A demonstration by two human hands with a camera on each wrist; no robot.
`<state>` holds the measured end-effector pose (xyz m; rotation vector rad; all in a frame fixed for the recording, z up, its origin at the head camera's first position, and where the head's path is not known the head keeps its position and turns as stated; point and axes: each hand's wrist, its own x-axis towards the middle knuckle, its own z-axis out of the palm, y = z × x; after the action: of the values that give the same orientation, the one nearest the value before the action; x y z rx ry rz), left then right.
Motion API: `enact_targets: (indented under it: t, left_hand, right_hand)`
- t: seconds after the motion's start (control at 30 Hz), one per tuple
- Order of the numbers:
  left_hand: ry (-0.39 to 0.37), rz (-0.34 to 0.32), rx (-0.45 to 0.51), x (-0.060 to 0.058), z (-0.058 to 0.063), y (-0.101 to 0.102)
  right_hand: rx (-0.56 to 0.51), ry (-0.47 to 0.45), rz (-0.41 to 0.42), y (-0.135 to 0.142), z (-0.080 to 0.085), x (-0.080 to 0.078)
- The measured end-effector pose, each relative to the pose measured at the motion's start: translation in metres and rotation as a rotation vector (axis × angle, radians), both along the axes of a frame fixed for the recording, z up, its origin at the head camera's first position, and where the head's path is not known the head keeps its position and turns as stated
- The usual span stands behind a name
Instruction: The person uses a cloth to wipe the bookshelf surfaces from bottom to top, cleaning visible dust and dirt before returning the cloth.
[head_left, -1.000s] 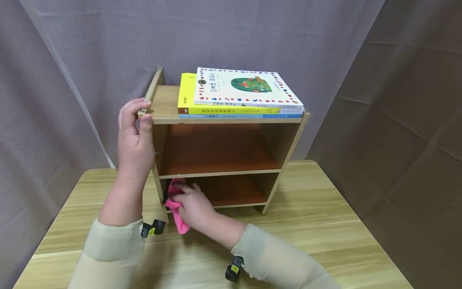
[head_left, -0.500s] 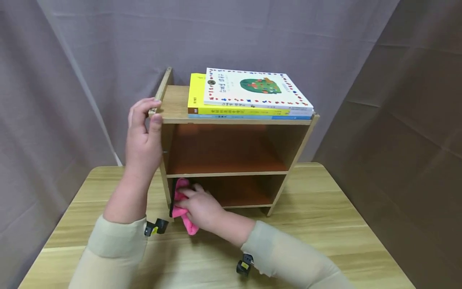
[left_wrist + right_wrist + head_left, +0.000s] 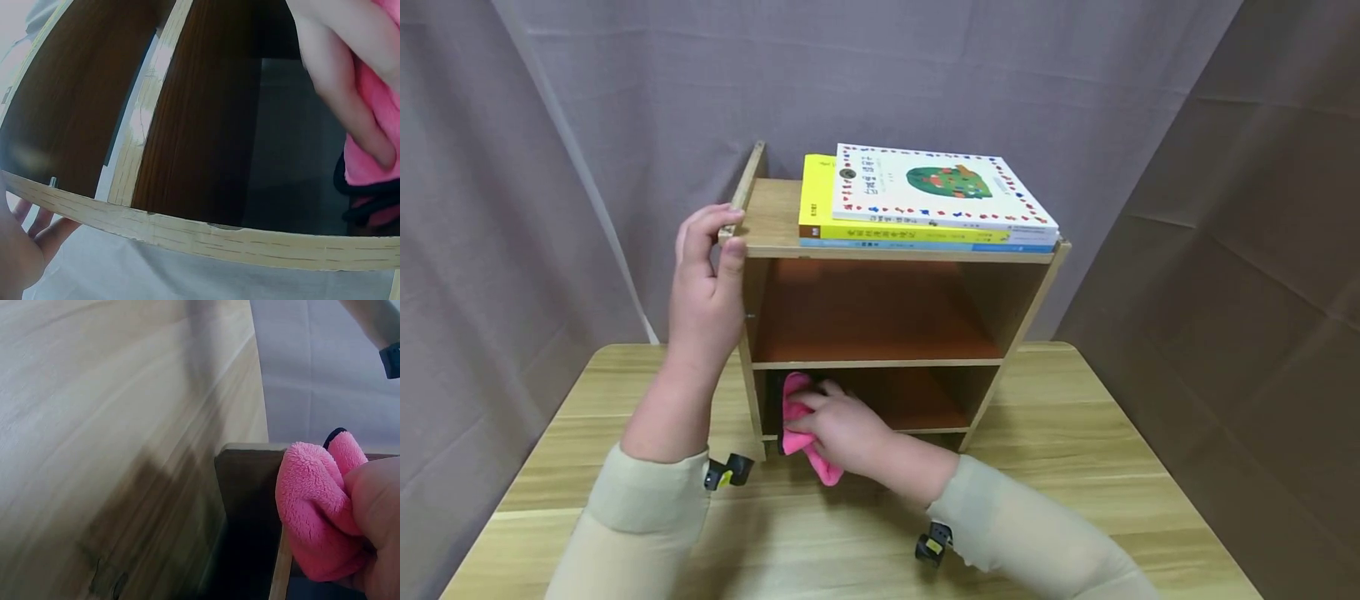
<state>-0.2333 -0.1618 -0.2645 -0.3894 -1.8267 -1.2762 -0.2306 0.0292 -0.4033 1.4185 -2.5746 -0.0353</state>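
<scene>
Pink cloth [image 3: 312, 500] is located at left end of the lower compartment of wooden bookshelf [image 3: 880, 363], one end hanging out front; it's bunched and gripped in right hand's [image 3: 853, 429] fingers. Bookshelf's top front left corner is pinched between thumb and fingers of left hand [image 3: 706, 292]. On top board, white picture book [image 3: 947, 183] is stacked over yellow book [image 3: 817, 192], blue book [image 3: 887, 244] beneath. Lower compartment's rear can't be made out; cloth is cut off in left wrist view.
</scene>
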Motion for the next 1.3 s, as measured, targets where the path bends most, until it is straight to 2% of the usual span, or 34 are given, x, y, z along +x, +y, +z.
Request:
enact_targets:
  t: [0.3,0.53,0.8,1.0,1.3]
  left_hand:
    - [-0.024,0.000,-0.009,0.000,-0.001,0.000]
    - [-0.027,0.001,0.005,0.001,-0.001,0.001]
    - [-0.031,0.001,0.003,0.001,0.000,0.002]
    - [-0.043,0.003,0.008,0.003,0.000,0.000]
    - [-0.033,-0.006,0.000,0.002,-0.001,0.001]
  right_hand:
    - [0.002,-0.005,-0.005,0.021,0.003,-0.005]
    - [-0.059,0.019,0.016,0.043,0.001,-0.008]
    - [-0.101,0.047,-0.006,0.065,0.000,-0.012]
    - [-0.060,0.138,-0.089,0.063,0.004,-0.009]
    - [-0.030,0.058,-0.132,0.050,-0.011,0.000]
